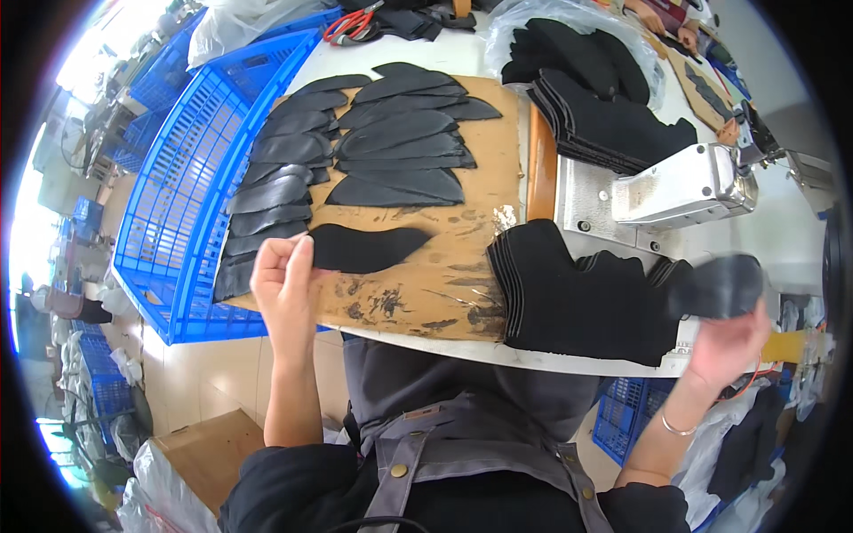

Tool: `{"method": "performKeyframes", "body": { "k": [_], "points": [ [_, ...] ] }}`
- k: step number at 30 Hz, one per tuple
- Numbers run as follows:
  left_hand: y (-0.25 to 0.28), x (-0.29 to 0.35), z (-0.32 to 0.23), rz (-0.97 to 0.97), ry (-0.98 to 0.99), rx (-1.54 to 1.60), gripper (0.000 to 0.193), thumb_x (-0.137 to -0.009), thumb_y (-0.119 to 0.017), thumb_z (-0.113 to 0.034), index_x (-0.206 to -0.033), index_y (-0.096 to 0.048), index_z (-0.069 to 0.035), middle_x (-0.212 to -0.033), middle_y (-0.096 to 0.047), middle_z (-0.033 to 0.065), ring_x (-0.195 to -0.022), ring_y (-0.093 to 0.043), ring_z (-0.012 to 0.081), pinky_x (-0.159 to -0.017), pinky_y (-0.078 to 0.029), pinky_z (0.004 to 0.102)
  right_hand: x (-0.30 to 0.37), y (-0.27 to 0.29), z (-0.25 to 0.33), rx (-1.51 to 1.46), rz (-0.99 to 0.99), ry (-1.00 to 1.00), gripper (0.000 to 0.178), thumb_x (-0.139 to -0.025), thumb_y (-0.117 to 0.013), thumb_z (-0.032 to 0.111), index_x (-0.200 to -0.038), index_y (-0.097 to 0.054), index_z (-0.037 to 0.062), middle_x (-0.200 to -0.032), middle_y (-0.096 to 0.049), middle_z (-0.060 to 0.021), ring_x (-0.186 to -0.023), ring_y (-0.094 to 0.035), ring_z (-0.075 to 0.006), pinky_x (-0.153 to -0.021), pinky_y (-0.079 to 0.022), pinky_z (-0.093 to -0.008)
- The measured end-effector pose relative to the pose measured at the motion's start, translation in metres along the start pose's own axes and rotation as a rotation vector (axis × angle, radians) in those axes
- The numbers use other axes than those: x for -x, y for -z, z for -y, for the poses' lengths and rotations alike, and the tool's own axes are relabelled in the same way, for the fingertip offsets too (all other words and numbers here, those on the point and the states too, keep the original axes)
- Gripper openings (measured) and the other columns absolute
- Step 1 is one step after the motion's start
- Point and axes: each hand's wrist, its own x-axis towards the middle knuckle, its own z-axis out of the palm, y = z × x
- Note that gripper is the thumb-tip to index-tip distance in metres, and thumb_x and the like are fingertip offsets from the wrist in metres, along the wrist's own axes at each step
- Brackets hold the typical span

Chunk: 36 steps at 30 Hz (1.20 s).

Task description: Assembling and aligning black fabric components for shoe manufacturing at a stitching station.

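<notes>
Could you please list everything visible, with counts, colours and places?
Table: one, white, centre
Board: one, brown, on table
Overlapping pieces: many, black, on board
Machine: one, white and silver, table's right
Stacks: two, black, near machine
Bagged pieces: several, black, far edge
Scissors: one, red handles, far edge
Crates: several, blue, left and lower right
Cardboard box: one, brown, lower left
Plastic bags: several, clear, floor
Co-worker's hands: two, bare, top right
Wavy piece: one, black, over board
Curved piece: one, black, right
Apron: one, grey, worn
Left hand: one, bare, pinching wavy piece
Right hand: one, bare, holding curved piece
</notes>
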Motion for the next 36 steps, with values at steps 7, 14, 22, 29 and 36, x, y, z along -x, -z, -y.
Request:
{"method": "performKeyframes", "body": {
  "k": [7, 14, 22, 29, 36],
  "points": [
    [-0.028, 0.014, -0.031, 0.187, -0.853, -0.611, 0.018, -0.073, -0.071, 0.002, -0.07, -0.054, -0.003, -0.084, -0.069, 0.0134, -0.069, -0.066, 0.0226, -0.06, -0.05, 0.0274, 0.013, 0.031, 0.039, -0.042, 0.112, 0.023, 0.038, -0.094, -0.049, 0.015, -0.124, -0.053, -0.0079, -0.128, -0.058, -0.0177, -0.122, -0.053, -0.0283, -0.106, -0.039, -0.0469],
    [-0.024, -0.003, -0.055, -0.166, -0.744, -0.468, 0.011, -0.085, -0.065, 0.002, -0.078, -0.058, -0.003, -0.083, -0.066, 0.0056, -0.068, -0.056, 0.0073, -0.062, -0.044, 0.0211, 0.022, 0.032, 0.031, -0.045, 0.098, -0.028, 0.04, -0.096, -0.046, 0.019, -0.125, -0.053, -0.0078, -0.129, -0.057, -0.0187, -0.123, -0.052, -0.0311, -0.108, -0.037, -0.048],
    [-0.029, -0.013, -0.066, 0.06, -0.875, -0.779, 0.009, -0.084, -0.066, -0.004, -0.079, -0.058, -0.003, -0.07, -0.057, 0.0049, -0.059, -0.054, 0.0142, -0.056, -0.045, 0.0266, 0.028, 0.043, 0.029, -0.072, 0.021, 0.008, 0.036, -0.094, -0.046, 0.015, -0.122, -0.055, -0.0068, -0.125, -0.06, -0.0178, -0.119, -0.055, -0.0297, -0.105, -0.039, -0.0496],
    [-0.053, 0.005, -0.018, 0.607, -0.625, -0.978, 0.017, -0.08, -0.06, -0.005, -0.097, -0.061, -0.004, -0.079, -0.065, 0.0115, -0.073, -0.064, 0.0296, -0.063, -0.05, 0.0401, 0.032, 0.032, 0.029, -0.144, 0.102, -0.007, 0.037, -0.095, -0.046, 0.015, -0.124, -0.054, -0.0072, -0.127, -0.059, -0.0175, -0.122, -0.053, -0.0298, -0.107, -0.038, -0.0485],
    [-0.055, -0.001, -0.018, 0.73, -0.591, -0.973, 0.046, -0.078, -0.059, 0.0, -0.123, -0.052, -0.006, -0.089, -0.062, 0.0112, -0.084, -0.063, 0.0306, -0.072, -0.05, 0.0402, 0.041, 0.044, 0.028, -0.126, 0.034, -0.011, 0.037, -0.095, -0.047, 0.015, -0.126, -0.053, -0.0037, -0.126, -0.059, -0.0153, -0.121, -0.054, -0.0288, -0.107, -0.037, -0.0487]
  ]
}}
